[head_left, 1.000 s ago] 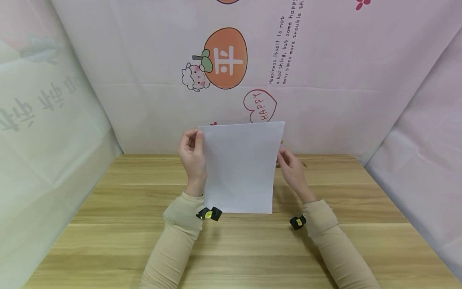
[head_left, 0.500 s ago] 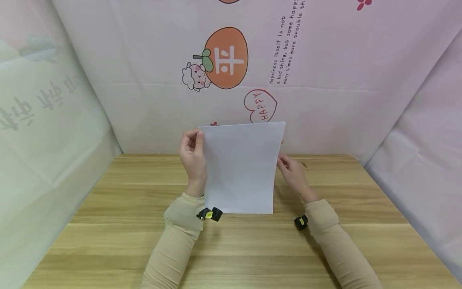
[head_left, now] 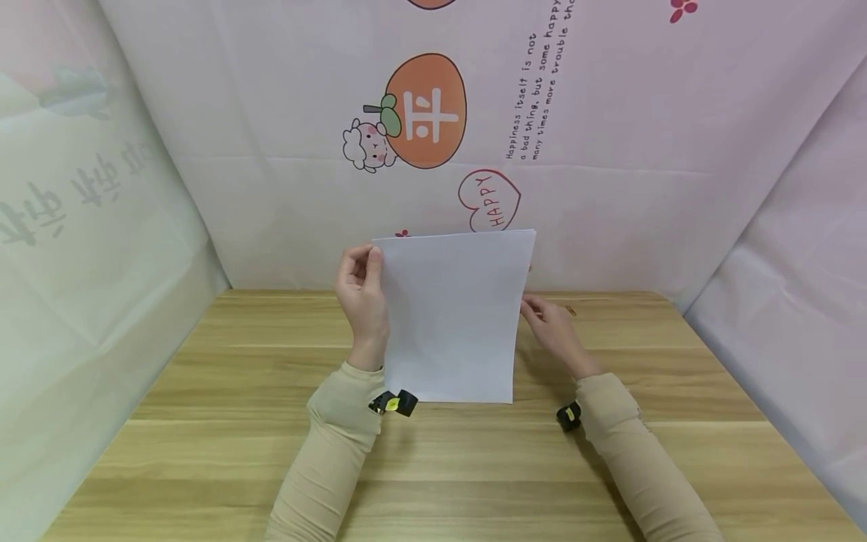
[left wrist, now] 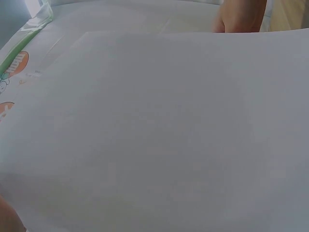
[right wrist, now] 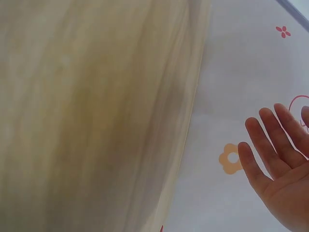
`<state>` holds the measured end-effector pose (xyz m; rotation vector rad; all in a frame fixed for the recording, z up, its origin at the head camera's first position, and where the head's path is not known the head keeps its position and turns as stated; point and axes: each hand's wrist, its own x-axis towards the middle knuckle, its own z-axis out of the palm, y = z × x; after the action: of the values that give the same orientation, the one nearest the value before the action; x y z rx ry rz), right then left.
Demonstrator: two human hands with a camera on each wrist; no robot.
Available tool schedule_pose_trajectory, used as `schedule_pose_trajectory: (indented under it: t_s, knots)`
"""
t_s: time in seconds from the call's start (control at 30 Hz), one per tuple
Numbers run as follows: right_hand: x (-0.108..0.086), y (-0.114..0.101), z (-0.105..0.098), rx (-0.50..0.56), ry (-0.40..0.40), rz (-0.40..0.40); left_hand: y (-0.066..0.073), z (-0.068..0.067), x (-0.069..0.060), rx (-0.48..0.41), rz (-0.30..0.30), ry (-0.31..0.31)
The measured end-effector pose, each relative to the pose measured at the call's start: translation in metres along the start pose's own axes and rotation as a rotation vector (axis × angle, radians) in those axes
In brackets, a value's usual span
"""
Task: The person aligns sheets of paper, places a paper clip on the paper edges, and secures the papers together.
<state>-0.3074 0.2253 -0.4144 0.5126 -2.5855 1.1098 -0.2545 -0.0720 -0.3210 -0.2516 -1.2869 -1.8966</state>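
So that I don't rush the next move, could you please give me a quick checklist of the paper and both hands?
1. Left hand pinches the paper by an upper corner: ok.
2. Right hand is at the paper's opposite edge: ok.
3. Right hand is closed on the paper: not ok; its visible fingers look extended.
4. Paper's near face shows no fold: ok.
5. Paper's lower edge rests on the table: cannot tell.

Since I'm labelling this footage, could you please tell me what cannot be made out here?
Far side of the paper: head view, turned away.
Bottom of the heart print: head view, behind the paper.
Left hand, mostly: left wrist view, cut by left edge.
Right hand, partly: right wrist view, cut by right edge; grip unclear.
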Motion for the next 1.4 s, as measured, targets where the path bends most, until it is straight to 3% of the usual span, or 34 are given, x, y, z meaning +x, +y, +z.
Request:
schedule_pose_trajectory:
  t_s: [0.23, 1.03, 1.4]
  knots:
    - [0.001, 0.005, -0.003, -0.034, -0.040, -0.026, -0.002, -0.001, 0.000, 0.003, -0.002, -0.002]
    - [0.010, 0.024, -0.011, -0.134, -0.203, 0.028, -0.001, -0.001, -0.001, 0.015, 0.006, 0.003]
    - [0.013, 0.029, -0.018, -0.178, -0.268, 0.115, -0.004, -0.002, 0.000, 0.030, 0.015, -0.008]
